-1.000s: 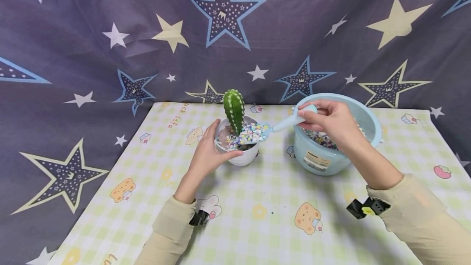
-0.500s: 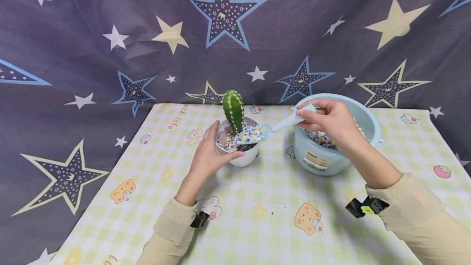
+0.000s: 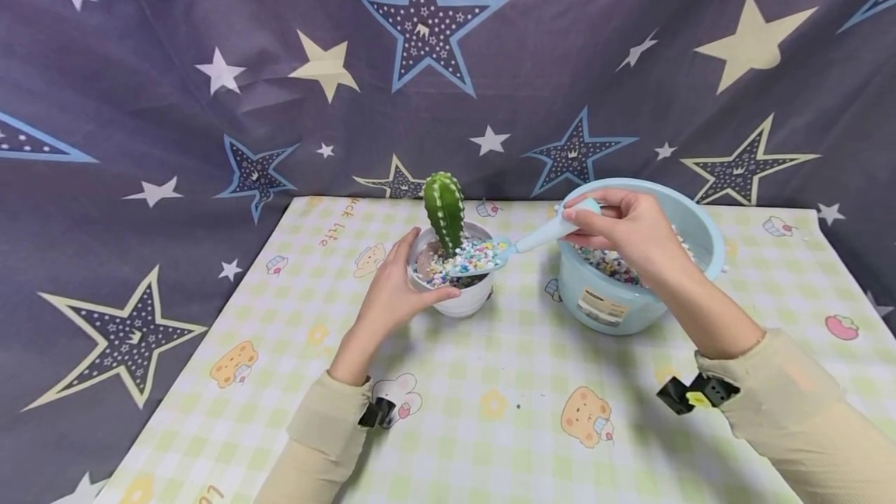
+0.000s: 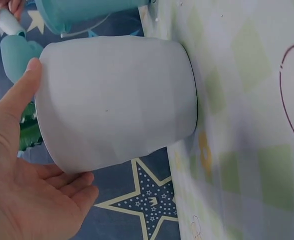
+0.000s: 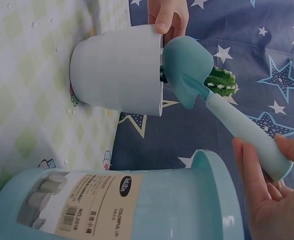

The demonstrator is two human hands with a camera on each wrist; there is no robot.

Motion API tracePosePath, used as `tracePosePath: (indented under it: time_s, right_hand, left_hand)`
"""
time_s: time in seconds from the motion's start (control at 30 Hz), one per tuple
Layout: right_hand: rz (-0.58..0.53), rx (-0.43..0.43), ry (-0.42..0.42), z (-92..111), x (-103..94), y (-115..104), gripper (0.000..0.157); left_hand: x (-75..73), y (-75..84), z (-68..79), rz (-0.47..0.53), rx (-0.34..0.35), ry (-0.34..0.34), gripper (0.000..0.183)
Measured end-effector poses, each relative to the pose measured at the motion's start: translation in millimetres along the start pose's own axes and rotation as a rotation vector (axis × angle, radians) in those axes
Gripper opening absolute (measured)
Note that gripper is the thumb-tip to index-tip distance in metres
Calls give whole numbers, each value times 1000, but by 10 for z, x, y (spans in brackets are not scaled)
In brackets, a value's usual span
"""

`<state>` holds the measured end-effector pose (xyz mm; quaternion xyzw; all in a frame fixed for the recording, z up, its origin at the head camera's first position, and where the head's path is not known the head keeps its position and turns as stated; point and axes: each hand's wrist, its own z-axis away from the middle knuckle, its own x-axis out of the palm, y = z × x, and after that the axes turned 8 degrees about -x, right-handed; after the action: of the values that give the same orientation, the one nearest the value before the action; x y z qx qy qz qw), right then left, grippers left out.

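In the head view a green cactus stands in a white pot, with soil and colored pebbles inside. My left hand holds the pot at its rim, thumb on the near side and fingers round the left. With my right hand I grip the light blue handle of a small shovel. Its blade, heaped with multicolored pebbles, lies over the pot opening beside the cactus. The right wrist view shows the underside of the shovel blade close to the pot's rim.
A light blue bucket partly filled with the same pebbles stands right of the pot, under my right hand. A checked tablecloth covers the table, with a few specks on it. A dark star-patterned curtain hangs behind.
The heap on the shovel blade looks slightly lower than a second ago. Both hands, the pot and the bucket stay almost where they were.
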<state>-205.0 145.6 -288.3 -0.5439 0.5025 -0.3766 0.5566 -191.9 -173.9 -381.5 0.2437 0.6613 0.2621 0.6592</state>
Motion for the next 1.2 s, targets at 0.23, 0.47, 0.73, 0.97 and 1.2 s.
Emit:
tracePosePath:
  time_s: [0.23, 0.47, 0.73, 0.97, 1.2]
  right_hand:
    - [-18, -6, 8, -14, 15, -1, 32]
    - [-29, -7, 15, -25, 35, -8, 28]
    - [-30, -4, 20, -36, 53, -10, 21]
    - [-22, 1, 23, -42, 56, -13, 26]
    - [-23, 8, 14, -49, 75, -19, 28]
  left_hand:
    - [35, 39, 24, -13, -24, 17, 121]
    - [60, 80, 50, -32, -28, 37, 121]
    - [83, 103, 69, -53, -33, 67, 122]
    - [106, 153, 96, -96, -58, 95, 123]
    - [65, 104, 83, -96, -46, 51, 122]
